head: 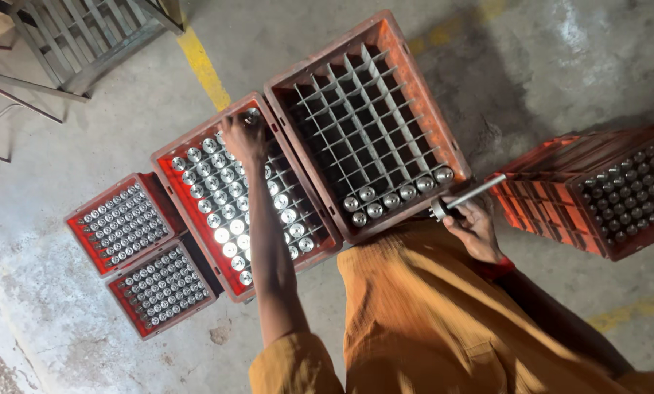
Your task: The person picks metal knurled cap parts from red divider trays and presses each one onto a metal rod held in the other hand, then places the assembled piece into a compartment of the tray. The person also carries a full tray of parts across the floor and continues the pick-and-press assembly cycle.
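Observation:
My left hand [244, 136] reaches into the far end of a red crate [168, 166] filled with shiny metal cylinders [225, 211], fingers closed around one of them. My right hand [476, 222] grips a metal rod-shaped tool [467, 198] near my lap. Between the hands stands a larger red crate with a grey divider grid [367, 117], mostly empty, with a single row of metal cylinders [396, 197] along its near edge.
Two small red trays [119, 222] [159, 288] packed with small metal parts lie at the left. Stacked red crates [604, 190] with dark parts stand at the right. A metal frame [79, 36] and a yellow floor line [201, 66] lie at the far left.

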A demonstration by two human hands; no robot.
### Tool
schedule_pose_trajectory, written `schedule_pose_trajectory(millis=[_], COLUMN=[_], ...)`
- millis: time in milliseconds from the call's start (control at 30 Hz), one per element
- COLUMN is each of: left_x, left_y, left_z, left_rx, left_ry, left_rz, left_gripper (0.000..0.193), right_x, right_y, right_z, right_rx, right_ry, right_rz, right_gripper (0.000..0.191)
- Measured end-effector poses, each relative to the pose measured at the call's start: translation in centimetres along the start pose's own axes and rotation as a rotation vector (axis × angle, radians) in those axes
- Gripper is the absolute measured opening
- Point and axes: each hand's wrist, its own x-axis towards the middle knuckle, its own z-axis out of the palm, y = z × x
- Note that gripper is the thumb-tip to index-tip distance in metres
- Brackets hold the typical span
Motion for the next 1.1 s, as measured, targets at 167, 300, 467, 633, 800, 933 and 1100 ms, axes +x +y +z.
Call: schedule_pose_trajectory(millis=[167,300,467,633,800,933,1100], left_x=[-6.1,-14.1,-22.8,-28.1,-27.9,-27.4,-27.7], left_y=[-2.3,-0.1,7.5,14.0,16.3,16.6,15.8], left_z=[-4.7,-3.2,-0.1,-2.7,-4.9,-5.3,-4.8], left_rx=[-0.826,-1.721,-0.880,-0.728,-0.532,-0.643,-0.735], left_ry=[0.255,0.006,-0.335,-0.480,-0.639,-0.673,-0.752], left_rz=[-0.109,-0.588,-0.479,-0.410,-0.405,-0.289,-0.212], left_gripper=[0.050,0.036,0.016,0.021,0.026,0.041,0.047], right_x=[-0.2,1.9,4.9,4.8,4.4,5.3,7.3], right_y=[1.2,0.5,-4.0,-8.5,-10.0,-9.5,-7.5], right_z=[-1.6,-0.9,3.5,7.7,8.4,7.2,4.9], right_rx=[0.046,0.091,-0.064,0.079,-0.218,-0.331,-0.137], right_ry=[0.064,-0.056,-0.211,-0.451,-0.532,-0.675,-0.626], right_rz=[-0.002,-0.042,-0.051,-0.078,-0.145,-0.396,-0.099], right_gripper=[0.046,0.050,0.045,0.046,0.048,0.042,0.044])
